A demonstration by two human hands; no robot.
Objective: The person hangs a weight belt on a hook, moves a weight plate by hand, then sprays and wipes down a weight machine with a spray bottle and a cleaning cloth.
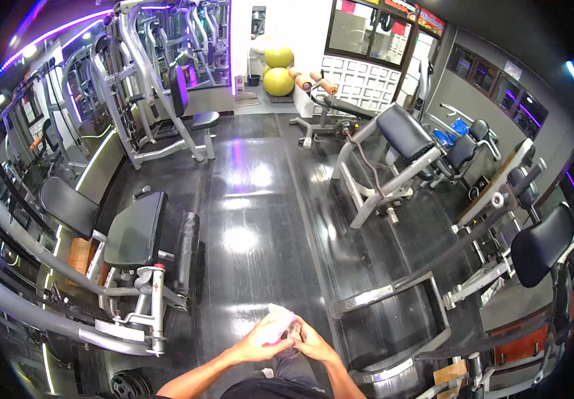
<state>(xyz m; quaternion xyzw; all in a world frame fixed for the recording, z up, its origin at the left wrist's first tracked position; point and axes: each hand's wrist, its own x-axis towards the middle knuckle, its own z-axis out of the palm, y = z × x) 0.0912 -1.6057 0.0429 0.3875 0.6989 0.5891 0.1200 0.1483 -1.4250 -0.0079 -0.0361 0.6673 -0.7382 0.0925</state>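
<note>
Both my hands are close together in front of my body, low in the middle of the view. My left hand is closed around a bunched white cloth with a pinkish-red edge. Against it, my right hand has its fingers curled in. Between the two hands shows a small greyish-brown thing, too small and partly covered to name. The right fingers meet around it, and the cloth touches it on the left.
A padded leg machine stands at my left, with weight plates below it. To the right are a preacher-curl bench and a machine with grey bars. Yellow exercise balls sit at the far wall. Black floor runs down the middle.
</note>
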